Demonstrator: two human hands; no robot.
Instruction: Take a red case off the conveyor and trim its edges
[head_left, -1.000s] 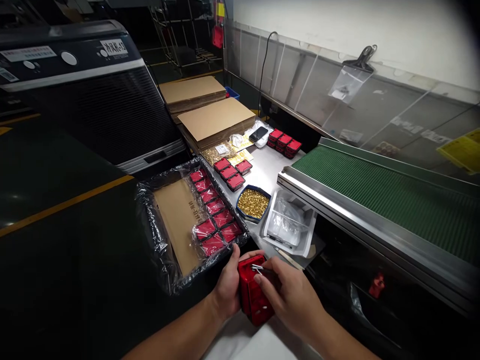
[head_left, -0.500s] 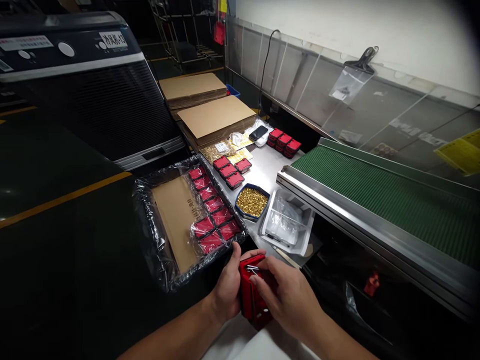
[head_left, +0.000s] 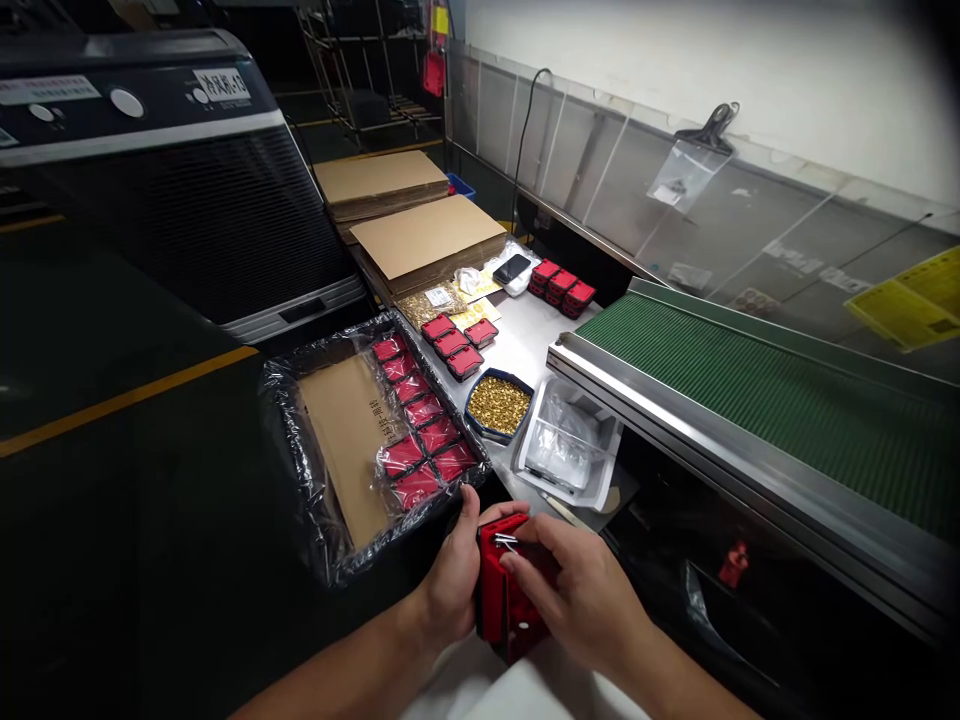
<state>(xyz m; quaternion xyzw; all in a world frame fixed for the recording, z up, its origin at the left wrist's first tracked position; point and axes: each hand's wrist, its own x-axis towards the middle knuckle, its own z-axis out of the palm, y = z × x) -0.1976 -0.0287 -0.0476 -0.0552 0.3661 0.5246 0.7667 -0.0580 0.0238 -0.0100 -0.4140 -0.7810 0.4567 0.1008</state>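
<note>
Cradling a red case (head_left: pixel 493 600), the left hand (head_left: pixel 452 580) wraps its side, thumb up along the near edge and fingertips showing at the far top. From across the bench (head_left: pixel 521 335) I see the right hand (head_left: pixel 589 585) closed narrow over the case's other side, thumb and forefinger at a few thin, pale pins (head_left: pixel 505 541) by its upper end; whether they are gripped or simply lie there, I can't tell. The case stands tilted in front of the person's body, above some white fabric (head_left: pixel 525 695), just off the bench's near end. Beyond it, a blue-rimmed dish (head_left: pixel 478 426) holds gold-coloured bits (head_left: pixel 499 402), and right beside that sits a white bin (head_left: pixel 604 487) with clear plastic bags (head_left: pixel 559 450) inside. To the left, a box lined with dark plastic (head_left: pixel 300 490) carries red-topped cases (head_left: pixel 409 455) along one side and brown cardboard (head_left: pixel 341 430) along the other. More red cases lie further up the bench, one loose group (head_left: pixel 452 342) near the dish and one stacked block (head_left: pixel 561 288) near a phone (head_left: pixel 512 268). A green conveyor belt (head_left: pixel 720 385) slopes away on the right.
</note>
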